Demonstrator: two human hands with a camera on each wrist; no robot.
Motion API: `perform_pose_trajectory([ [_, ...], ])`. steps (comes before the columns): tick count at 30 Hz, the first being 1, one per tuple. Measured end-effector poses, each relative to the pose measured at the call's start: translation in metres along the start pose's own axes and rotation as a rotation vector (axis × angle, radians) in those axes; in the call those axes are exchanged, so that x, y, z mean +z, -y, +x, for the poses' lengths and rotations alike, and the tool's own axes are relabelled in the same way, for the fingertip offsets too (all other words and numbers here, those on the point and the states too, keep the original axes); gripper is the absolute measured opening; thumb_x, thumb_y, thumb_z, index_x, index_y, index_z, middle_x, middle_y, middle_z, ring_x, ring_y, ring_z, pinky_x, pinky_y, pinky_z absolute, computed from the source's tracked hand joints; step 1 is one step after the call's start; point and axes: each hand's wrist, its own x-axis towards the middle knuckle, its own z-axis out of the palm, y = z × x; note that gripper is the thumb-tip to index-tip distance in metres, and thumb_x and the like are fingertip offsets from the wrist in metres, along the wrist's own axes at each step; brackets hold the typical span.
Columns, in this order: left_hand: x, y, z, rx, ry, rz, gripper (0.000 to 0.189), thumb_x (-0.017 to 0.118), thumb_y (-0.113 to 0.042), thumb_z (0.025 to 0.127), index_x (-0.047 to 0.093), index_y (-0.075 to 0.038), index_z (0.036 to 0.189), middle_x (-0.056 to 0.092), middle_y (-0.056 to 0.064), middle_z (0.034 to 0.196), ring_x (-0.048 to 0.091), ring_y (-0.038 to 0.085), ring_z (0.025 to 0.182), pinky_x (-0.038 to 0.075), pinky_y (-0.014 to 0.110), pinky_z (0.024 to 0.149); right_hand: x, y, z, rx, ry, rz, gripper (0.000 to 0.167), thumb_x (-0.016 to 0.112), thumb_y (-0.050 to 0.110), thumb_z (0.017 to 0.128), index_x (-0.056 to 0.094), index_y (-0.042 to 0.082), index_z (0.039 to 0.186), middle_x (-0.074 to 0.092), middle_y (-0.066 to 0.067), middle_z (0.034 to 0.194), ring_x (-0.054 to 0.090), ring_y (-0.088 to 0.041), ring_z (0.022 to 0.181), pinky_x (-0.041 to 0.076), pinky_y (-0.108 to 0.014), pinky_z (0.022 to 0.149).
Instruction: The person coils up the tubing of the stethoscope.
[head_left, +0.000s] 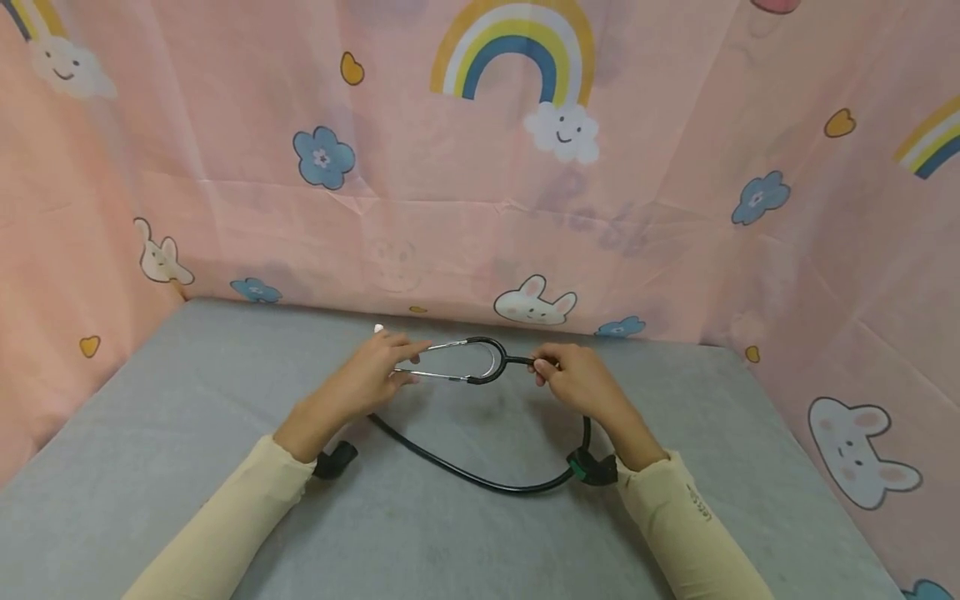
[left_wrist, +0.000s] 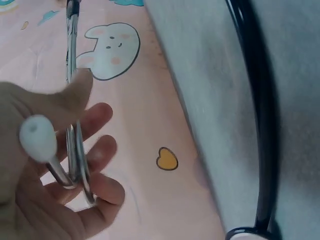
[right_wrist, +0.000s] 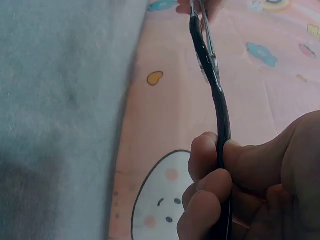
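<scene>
A black stethoscope is stretched between the two hands, its black tubing (head_left: 480,482) hanging in a loop below them. My left hand (head_left: 367,375) holds the silver ear tubes (head_left: 438,377), thumb on one side and curled fingers on the other. A white ear tip (left_wrist: 38,138) pokes out near the palm in the left wrist view. With thumb and fingers, my right hand (head_left: 581,379) pinches the black tube just past the fork. At the bottom of the left wrist view, part of the round chest piece (left_wrist: 247,234) shows; the left arm hides it from the head view.
A grey cloth-covered table (head_left: 480,550) lies under the hands. Behind and at both sides hangs a pink curtain (head_left: 420,242) printed with rainbows, rabbits and flowers. Black wrist devices (head_left: 595,468) sit by the cream sleeves (head_left: 247,508).
</scene>
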Motion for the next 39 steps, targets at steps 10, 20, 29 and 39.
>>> perform_pose_trajectory([
  [10,-0.002,0.006,-0.003,-0.005,-0.183,0.058,0.034,0.072,-0.002,0.087,0.071,-0.005,0.122,0.070,0.008,0.086,0.068,0.023,0.078,0.057,0.036,0.071,0.003,0.001,0.000,-0.039,-0.019,0.006,0.024,0.055,0.031,0.103,0.065,0.017,0.119,0.069,-0.008,0.094,0.057,-0.016,0.072,0.046,-0.031,0.061],
  [20,-0.013,0.012,-0.006,0.073,-0.101,0.196,0.069,0.057,0.029,0.074,0.064,-0.007,0.133,0.060,0.005,0.090,0.060,0.018,0.078,0.041,0.025,0.061,-0.002,-0.014,0.003,-0.001,0.072,0.039,0.019,0.052,0.023,0.105,0.059,0.012,0.119,0.066,-0.014,0.112,0.060,-0.024,0.088,0.049,-0.036,0.072],
  [29,-0.017,0.016,-0.005,0.232,-0.208,0.183,0.038,0.065,0.010,0.088,0.062,-0.005,0.124,0.072,0.008,0.091,0.070,0.022,0.083,0.056,0.032,0.064,-0.012,-0.015,-0.003,-0.043,0.058,0.082,0.018,0.049,0.017,0.105,0.061,0.013,0.118,0.064,-0.015,0.116,0.061,-0.029,0.095,0.049,-0.037,0.073],
  [39,-0.015,0.017,-0.005,0.316,-0.282,0.177,0.035,0.068,0.011,0.086,0.072,-0.001,0.118,0.063,0.008,0.104,0.057,0.012,0.061,0.039,0.019,0.050,-0.017,-0.012,-0.004,-0.156,-0.030,0.166,0.023,0.052,0.019,0.104,0.067,0.011,0.120,0.063,-0.011,0.124,0.061,-0.027,0.108,0.052,-0.045,0.089],
])
